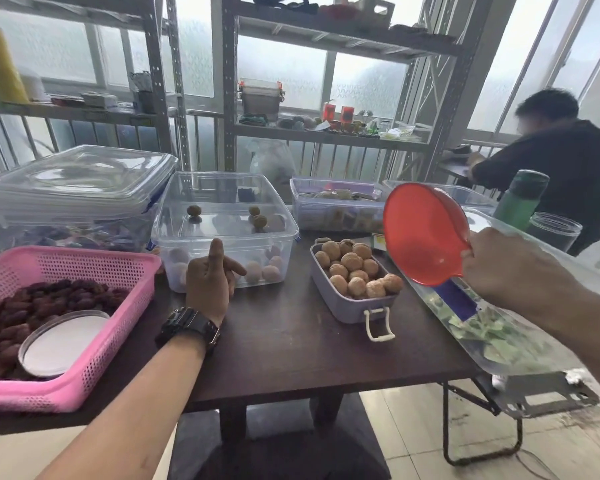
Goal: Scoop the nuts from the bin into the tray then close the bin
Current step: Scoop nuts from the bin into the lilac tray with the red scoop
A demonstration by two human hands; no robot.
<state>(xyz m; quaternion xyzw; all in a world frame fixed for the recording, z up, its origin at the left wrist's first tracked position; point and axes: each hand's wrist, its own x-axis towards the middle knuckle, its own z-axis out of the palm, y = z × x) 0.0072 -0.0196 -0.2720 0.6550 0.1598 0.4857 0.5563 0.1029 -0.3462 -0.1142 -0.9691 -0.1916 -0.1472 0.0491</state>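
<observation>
A lilac tray (352,311) piled with walnuts (352,263) sits mid-table. To its left stands an open clear bin (224,233) with a few walnuts left on its bottom. My right hand (506,268) grips the handle of an empty red scoop (425,233), held tilted just right of the tray and above it. My left hand (210,275) hovers in front of the bin with fingers loosely apart and nothing in it. A stack of clear lids (80,181) rests on another bin at the back left.
A pink basket (84,341) of red dates with a round lid in it fills the near left. Clear bins stand at the back and right, one holding green leaves (482,327). A green bottle (522,199) and a person stand far right. Shelves line the window.
</observation>
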